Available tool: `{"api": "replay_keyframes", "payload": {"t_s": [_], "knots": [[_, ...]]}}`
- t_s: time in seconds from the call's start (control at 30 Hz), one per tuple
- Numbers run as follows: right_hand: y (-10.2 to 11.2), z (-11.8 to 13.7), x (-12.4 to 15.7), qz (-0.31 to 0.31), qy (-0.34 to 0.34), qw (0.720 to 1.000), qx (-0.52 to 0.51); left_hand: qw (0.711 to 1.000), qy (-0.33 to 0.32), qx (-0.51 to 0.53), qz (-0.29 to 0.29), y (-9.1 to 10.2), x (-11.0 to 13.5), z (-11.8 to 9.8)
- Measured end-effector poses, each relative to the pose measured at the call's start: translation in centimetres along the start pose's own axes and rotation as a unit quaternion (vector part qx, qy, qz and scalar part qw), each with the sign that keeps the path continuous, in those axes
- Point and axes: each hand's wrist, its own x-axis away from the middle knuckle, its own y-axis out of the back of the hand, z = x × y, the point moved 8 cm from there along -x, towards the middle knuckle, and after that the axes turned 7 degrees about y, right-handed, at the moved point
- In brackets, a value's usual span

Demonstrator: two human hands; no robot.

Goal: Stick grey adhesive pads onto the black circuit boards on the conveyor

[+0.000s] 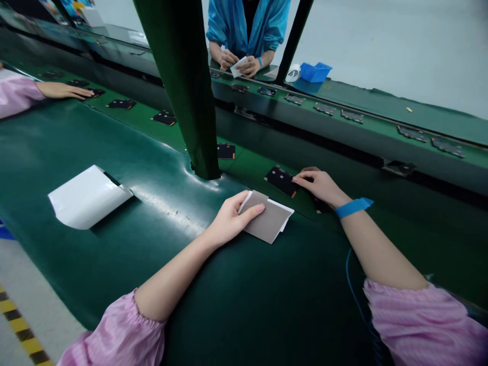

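Note:
My left hand (236,216) is closed around a thin stack of grey-brown sheets (263,223) with white backing, thumb lying across the top. Just beyond it, my right hand (320,185), with a blue band (353,207) on the wrist, pinches the right edge of a black circuit board (280,179). That board lies on the green conveyor strip (247,165), and the fingertips partly cover its edge. Under my right wrist another dark piece (321,205) shows in part. A curled white sheet (89,198) rests on the green mat (152,223) to the left.
A green post (186,91) rises between mat and strip. Several more boards (164,118) lie along the strip, where a co-worker's hand (68,90) touches one at left. Across the line, a person in blue (247,30) handles a white sheet (239,66) near a blue bin (315,72).

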Motion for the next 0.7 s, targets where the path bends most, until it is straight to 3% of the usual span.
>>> {"api": "replay_keyframes", "payload": {"t_s": [0.17,0.27,0.4,0.5,0.57,0.7], "knots": [[0.0,-1.0,0.3,-0.052,0.002,0.997,0.056,1.000,-0.004,-0.006,-0.004,0.0,0.0,0.0],[1.6,-1.7,1.2,-0.073,-0.001,0.997,0.036,1.000,-0.003,-0.004,-0.004,0.0,0.0,0.0],[6.1,-3.1,4.7,0.002,0.010,0.996,0.086,1.000,0.003,0.003,0.005,0.0,0.0,0.0],[9.3,-6.0,8.3,0.070,-0.081,0.986,0.129,1.000,-0.001,-0.012,0.002,0.0,0.0,-0.1],[10.0,-7.3,9.9,0.106,-0.113,0.979,0.133,1.000,-0.007,-0.024,-0.003,0.1,-0.1,-0.1],[9.4,-8.3,10.5,0.135,-0.110,0.973,0.152,0.999,-0.014,-0.032,-0.007,0.1,-0.1,-0.1]]}}
